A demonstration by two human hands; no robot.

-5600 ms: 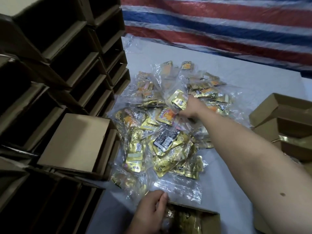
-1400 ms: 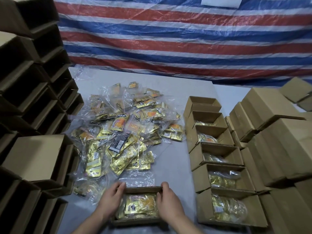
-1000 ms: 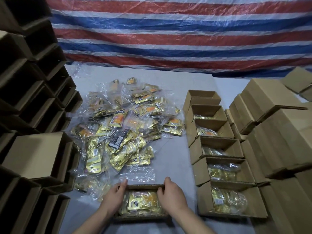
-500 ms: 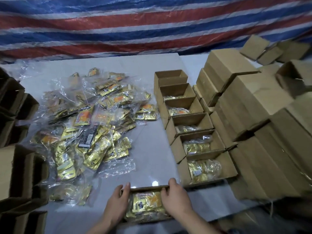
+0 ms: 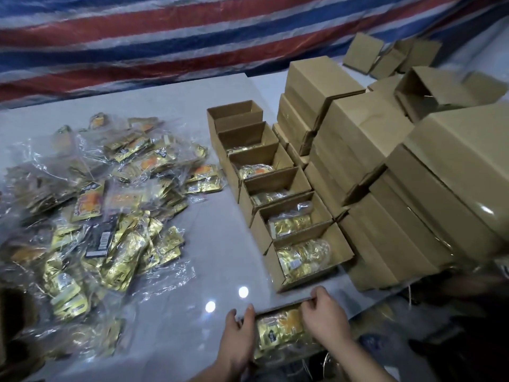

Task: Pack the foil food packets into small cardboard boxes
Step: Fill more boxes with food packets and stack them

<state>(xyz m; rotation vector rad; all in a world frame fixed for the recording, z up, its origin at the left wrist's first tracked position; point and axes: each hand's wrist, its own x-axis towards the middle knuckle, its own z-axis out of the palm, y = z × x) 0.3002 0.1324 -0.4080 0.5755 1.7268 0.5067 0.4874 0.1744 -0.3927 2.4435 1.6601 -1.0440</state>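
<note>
1. The open box (image 5: 278,310) sits at the near edge of the table (image 5: 176,106), at about 6 o'clock in the head view, filled with gold foil packets (image 5: 281,330) that show between the two hands.
2. The left hand (image 5: 239,340) grips the box's left side, fingers curled over that wall with the fingertips up at the far left corner.
3. The right hand (image 5: 325,318) holds the right side, its fingers bent over the far rim and the right wall, the palm covering part of the packets.
4. At 1 o'clock from the held box, just beside it, begins a row of open boxes (image 5: 275,188) running away toward 12 o'clock; the nearer ones contain bagged gold packets, and the farthest looks unfilled.
5. At 10 o'clock, well apart from the hands, a loose heap of packets in clear bags (image 5: 104,205) spreads over the table's left half.
6. At 2 to 3 o'clock, touching the open row, stand stacks of closed boxes (image 5: 385,166), with more boxes scattered behind them.
7. A striped tarp (image 5: 165,40) in red, white and blue hangs behind the table at 12 o'clock.
</note>
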